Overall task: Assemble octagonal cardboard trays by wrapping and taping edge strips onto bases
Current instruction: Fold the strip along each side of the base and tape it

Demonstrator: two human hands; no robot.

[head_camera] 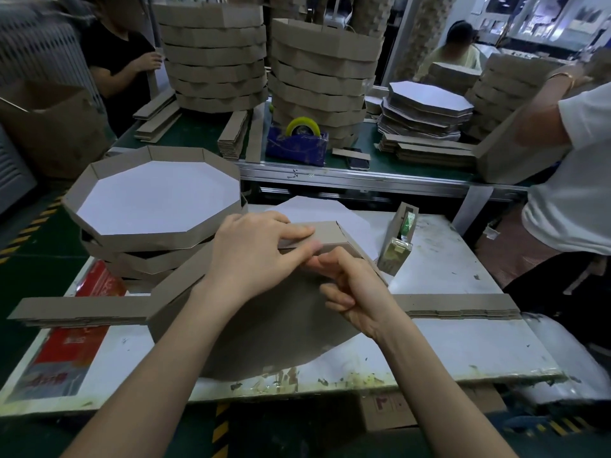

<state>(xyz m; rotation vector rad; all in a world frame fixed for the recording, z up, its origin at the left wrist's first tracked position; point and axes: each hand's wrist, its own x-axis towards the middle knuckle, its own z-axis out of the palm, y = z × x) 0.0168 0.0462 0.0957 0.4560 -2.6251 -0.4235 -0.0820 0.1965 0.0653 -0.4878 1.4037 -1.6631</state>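
left hand pinching strip, right hand alongside, base underside up

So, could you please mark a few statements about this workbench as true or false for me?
1. The left hand holds the edge strip of the tray in work. True.
2. The stack of finished trays stands right of that tray. False: it stands to its left.
3. A small tape dispenser stands on the white table, right of that tray. True.
4. The blue dispenser on the far table carries a red roll. False: its roll is yellow.
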